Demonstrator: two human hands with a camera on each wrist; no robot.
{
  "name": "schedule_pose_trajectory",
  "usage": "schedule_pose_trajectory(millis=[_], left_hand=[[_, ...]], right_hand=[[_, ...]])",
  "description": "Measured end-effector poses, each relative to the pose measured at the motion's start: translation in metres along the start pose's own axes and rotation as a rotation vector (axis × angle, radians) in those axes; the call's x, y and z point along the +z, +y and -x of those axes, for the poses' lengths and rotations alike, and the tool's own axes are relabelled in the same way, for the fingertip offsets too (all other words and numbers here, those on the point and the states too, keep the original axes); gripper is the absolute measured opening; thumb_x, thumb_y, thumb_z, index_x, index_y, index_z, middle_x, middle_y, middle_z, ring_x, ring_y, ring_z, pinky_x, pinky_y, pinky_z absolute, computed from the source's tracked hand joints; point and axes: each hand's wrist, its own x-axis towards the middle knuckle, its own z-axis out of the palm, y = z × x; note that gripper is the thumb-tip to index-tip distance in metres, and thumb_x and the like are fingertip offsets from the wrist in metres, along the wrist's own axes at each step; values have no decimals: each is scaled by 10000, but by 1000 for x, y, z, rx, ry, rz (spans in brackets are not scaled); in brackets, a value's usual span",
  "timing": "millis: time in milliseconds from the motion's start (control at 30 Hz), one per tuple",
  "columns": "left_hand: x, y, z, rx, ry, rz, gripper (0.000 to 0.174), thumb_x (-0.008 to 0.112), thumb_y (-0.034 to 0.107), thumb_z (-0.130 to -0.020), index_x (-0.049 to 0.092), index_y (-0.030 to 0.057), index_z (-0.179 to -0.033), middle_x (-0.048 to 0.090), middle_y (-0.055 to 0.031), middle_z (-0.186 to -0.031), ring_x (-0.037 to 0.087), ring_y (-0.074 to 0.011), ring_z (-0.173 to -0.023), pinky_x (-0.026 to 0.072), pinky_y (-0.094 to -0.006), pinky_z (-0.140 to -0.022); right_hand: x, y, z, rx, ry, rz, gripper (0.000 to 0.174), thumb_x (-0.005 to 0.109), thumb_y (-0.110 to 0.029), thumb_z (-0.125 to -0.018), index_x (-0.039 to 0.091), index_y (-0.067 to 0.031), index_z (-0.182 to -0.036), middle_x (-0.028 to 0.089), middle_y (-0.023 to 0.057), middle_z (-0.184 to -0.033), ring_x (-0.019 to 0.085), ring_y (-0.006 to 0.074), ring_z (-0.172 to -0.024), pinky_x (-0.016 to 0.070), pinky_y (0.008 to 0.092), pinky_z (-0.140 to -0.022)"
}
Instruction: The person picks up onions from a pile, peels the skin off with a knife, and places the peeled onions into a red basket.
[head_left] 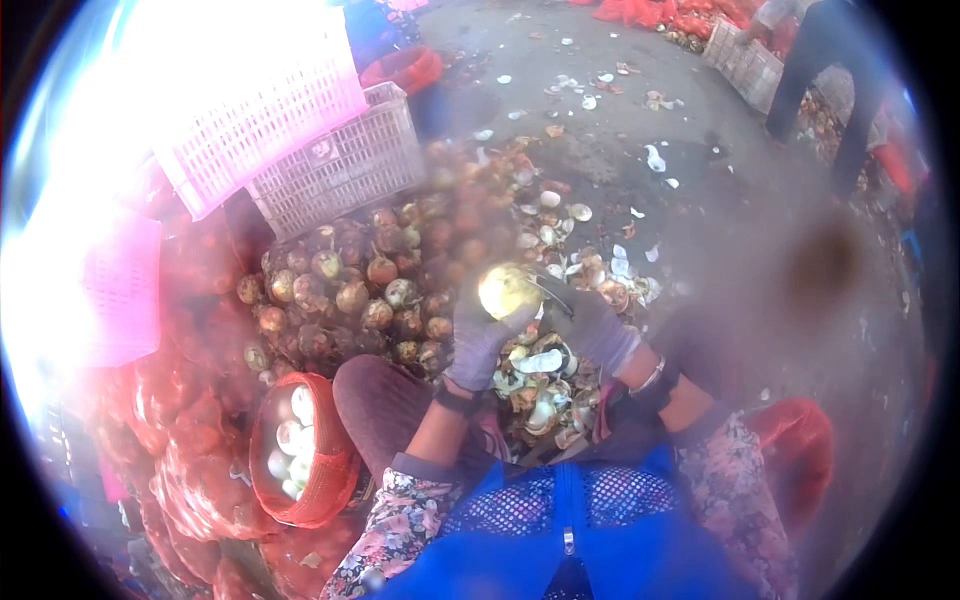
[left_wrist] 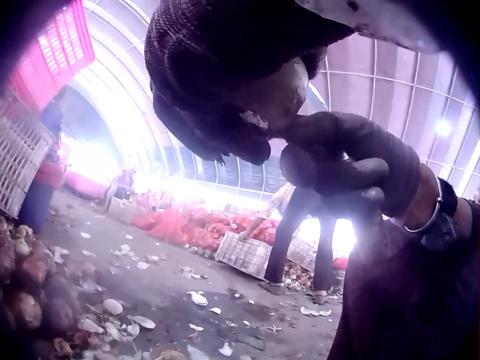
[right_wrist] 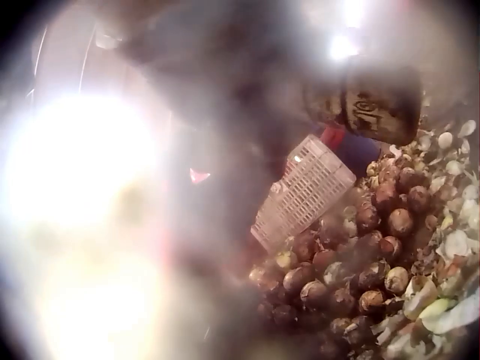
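Note:
Held up in front of the lap, a peeled pale-yellow onion [head_left: 508, 291] sits in my gloved left hand [head_left: 477, 342], whose fingers wrap its lower side. Close against the onion's right side is my gloved right hand [head_left: 598, 332], gripping a small dark knife [head_left: 553, 298]. The left wrist view has the left hand [left_wrist: 214, 75] overhead, dark against the light, with the right hand's curled fingers [left_wrist: 352, 161] right at the onion [left_wrist: 281, 94]. Much of the knife is hidden by the right hand, and glare blurs the right wrist view.
Unpeeled onions [head_left: 350, 295] lie heaped ahead and left, before stacked crates [head_left: 340, 160]. Onion skins [head_left: 545, 405] cover the ground between the legs. At left stands a red mesh bag [head_left: 330, 480] with several peeled onions [head_left: 290, 437]. Another person [left_wrist: 289, 232] stands farther off by a crate [left_wrist: 244, 255].

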Motion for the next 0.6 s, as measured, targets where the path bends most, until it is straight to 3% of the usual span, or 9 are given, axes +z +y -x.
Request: schedule_pose_trajectory(millis=[100,200,300,367,467,533,600], left_hand=[[-1,0,1,53,14,-42,704,815,155,-737,418,23,-1303,586,-105,-1174,598,-187,-1060,514,-326,-922],[-1,-3,2,129,26,-139,691,812,137,-732,415,29,-1287,574,-106,-1177,591,-187,-1066,516,-329,-919],[4,-1,2,226,19,-201,709,819,115,-717,399,33,-1282,559,-103,-1180,583,-189,-1075,516,-332,-920],[4,-8,2,289,9,-278,736,830,102,-701,383,34,-1281,551,-105,-1181,580,-191,-1077,516,-336,-920],[5,-11,4,337,18,-445,769,845,91,-685,366,33,-1284,548,-120,-1184,582,-198,-1070,516,-342,-919],[10,-15,5,175,1,-113,775,851,239,-697,392,20,-1282,564,-139,-1172,604,-220,-1029,529,-359,-900],[13,-11,11,23,-23,177,783,841,323,-703,408,9,-1275,573,-143,-1164,615,-234,-1011,537,-370,-885]], right_hand=[[19,14,-2,-77,149,56,445,548,-51,-882,603,-165,-1309,661,172,-831,618,194,-635,491,325,-611],[27,18,-3,-51,174,45,395,591,-155,-880,616,-184,-1274,649,187,-742,658,301,-673,519,387,-624],[27,17,-3,-196,223,-276,358,598,-167,-890,639,-190,-1245,683,171,-846,671,303,-771,525,376,-680],[58,62,-22,-72,184,-186,328,599,-181,-898,656,-186,-1221,693,145,-901,674,295,-821,524,368,-709],[105,125,-45,-116,219,-291,358,603,-219,-904,622,-196,-1261,699,114,-923,677,288,-833,527,375,-715],[91,109,-38,-197,246,-178,417,602,-247,-907,561,-208,-1320,697,102,-935,680,286,-826,530,384,-705],[31,26,-22,-251,245,193,491,595,-274,-911,481,-218,-1386,693,94,-962,681,282,-823,532,391,-694]])
